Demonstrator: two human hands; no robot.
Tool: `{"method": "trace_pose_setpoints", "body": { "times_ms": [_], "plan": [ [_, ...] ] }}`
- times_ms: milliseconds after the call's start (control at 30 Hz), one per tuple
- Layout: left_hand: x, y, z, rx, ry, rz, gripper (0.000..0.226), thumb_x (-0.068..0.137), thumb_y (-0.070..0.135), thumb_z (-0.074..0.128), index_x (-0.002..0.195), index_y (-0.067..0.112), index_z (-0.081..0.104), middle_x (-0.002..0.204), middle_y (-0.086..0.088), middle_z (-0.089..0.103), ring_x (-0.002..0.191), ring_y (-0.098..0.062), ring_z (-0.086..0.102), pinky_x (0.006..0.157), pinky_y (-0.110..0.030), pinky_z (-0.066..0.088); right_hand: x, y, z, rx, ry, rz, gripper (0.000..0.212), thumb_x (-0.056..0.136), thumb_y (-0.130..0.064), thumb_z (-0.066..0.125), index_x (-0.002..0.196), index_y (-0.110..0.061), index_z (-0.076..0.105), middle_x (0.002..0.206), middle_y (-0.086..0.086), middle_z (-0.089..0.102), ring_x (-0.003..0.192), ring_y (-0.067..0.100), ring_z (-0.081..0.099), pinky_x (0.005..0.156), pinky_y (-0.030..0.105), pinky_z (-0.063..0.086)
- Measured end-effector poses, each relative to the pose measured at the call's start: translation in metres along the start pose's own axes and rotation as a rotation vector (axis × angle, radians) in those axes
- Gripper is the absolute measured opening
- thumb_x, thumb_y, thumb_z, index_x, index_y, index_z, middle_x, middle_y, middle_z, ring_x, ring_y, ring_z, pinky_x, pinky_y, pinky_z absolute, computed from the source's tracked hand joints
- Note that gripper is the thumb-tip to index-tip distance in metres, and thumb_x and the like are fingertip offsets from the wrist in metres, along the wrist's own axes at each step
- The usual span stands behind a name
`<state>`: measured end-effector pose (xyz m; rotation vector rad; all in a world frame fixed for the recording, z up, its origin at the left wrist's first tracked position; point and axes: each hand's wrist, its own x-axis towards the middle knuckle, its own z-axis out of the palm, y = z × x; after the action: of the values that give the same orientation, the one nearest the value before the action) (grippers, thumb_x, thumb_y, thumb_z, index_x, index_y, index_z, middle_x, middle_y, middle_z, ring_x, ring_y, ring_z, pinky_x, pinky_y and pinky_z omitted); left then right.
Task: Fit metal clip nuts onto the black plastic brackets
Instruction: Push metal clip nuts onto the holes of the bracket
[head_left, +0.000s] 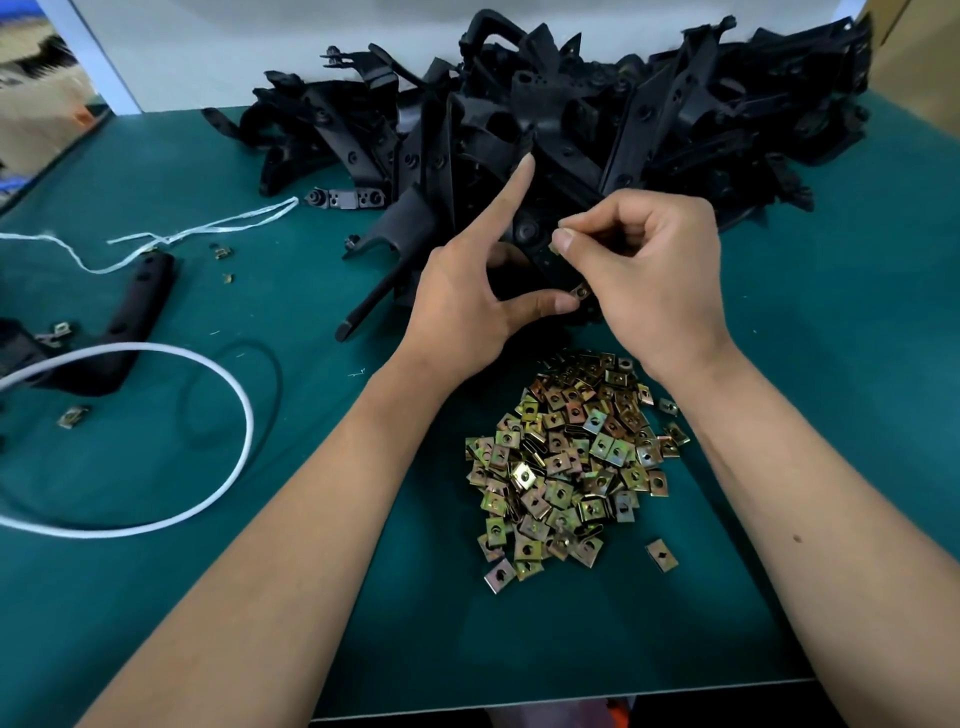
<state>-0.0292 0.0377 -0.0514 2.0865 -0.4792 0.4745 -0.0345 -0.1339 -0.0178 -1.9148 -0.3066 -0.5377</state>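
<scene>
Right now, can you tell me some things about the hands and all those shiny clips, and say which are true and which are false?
1. The pile of clip nuts lies between the two forearms. True.
2. The right hand pinches a clip nut. True.
3. The left hand rests flat on the green mat. False: it holds a black bracket, index finger pointing up.
4. The white cord lies right of the pile. False: it lies on the left.

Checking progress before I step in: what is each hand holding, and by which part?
The left hand grips a black bracket by its near end. The right hand pinches a clip nut in its fingers at the bracket's edge.
</scene>
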Motion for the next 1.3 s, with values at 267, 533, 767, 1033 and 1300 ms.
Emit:
{"method": "trace_pose_setpoints", "body": {
  "times_ms": [267,533,767,1033,1300],
  "plan": [
    [0.005,0.0,0.001,-0.037,-0.03,-0.064,0.107,0.078,0.042,0.086,0.162,0.033,0.021,0.055,0.015,0.042,0.057,-0.005,0.038,0.066,-0.012,0.038,-0.003,0.003,0.009,0.236,0.04,0.209,0.008,0.091,-0.017,0.074,0.087,-0.017,0.08,0.083,-0.001,0.078,0.085,0.012,0.073,0.074,0.021,0.055],
    [0.003,0.009,0.002,-0.068,-0.043,-0.071,0.103,0.077,0.038,0.088,0.161,0.034,0.027,0.086,0.008,0.071,0.088,-0.001,0.066,0.087,0.0,0.038,0.008,0.006,0.004,0.321,-0.068,0.371,0.01,0.088,-0.027,0.079,0.084,-0.018,0.081,0.091,0.005,0.079,0.103,0.022,0.073,0.101,0.044,0.055],
    [0.001,0.011,0.007,-0.099,-0.012,-0.1,0.096,0.079,0.034,0.087,0.158,0.034,0.034,0.061,0.029,0.057,0.067,0.01,0.054,0.077,-0.003,0.038,0.006,0.003,0.013,0.317,0.045,0.413,0.025,0.089,-0.027,0.079,0.068,-0.015,0.075,0.075,0.01,0.07,0.076,0.014,0.067,0.072,0.029,0.055],
    [0.001,0.013,0.01,-0.069,0.019,-0.123,0.101,0.078,0.036,0.088,0.16,0.033,0.03,0.064,0.019,0.051,0.067,0.011,0.054,0.074,-0.002,0.038,-0.003,0.002,0.023,0.309,0.14,0.375,0.029,0.092,-0.027,0.075,0.073,-0.006,0.076,0.075,0.012,0.073,0.08,0.019,0.072,0.068,0.025,0.058],
    [0.003,0.016,0.011,-0.065,0.007,-0.189,0.104,0.076,0.038,0.088,0.16,0.034,0.027,0.087,0.004,0.07,0.087,-0.004,0.065,0.088,-0.01,0.047,-0.002,0.003,0.016,-0.046,0.084,0.113,0.059,0.103,-0.039,0.053,0.064,0.006,0.058,0.051,0.01,0.056,0.057,0.031,0.059,0.064,0.046,0.051]
  ]
}}
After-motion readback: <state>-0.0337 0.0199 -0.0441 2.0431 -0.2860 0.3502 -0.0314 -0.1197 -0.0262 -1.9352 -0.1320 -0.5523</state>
